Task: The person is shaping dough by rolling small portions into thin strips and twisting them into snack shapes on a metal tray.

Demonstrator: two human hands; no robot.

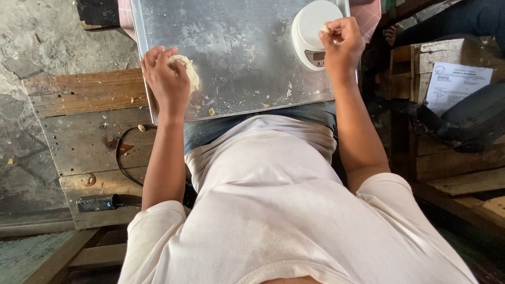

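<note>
Gripping a dough lump (187,71) at upper left, the left hand (165,76) rests on the tray (236,47). The right hand (342,44) pinches a dough bit (326,30) over the white scale (313,31). A white printed sheet (456,84) lies at right.

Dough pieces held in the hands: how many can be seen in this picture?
2. A large dough lump is under the left hand on the metal tray. A small dough bit is pinched by the right hand over the white scale. The hands may hide more.
</note>
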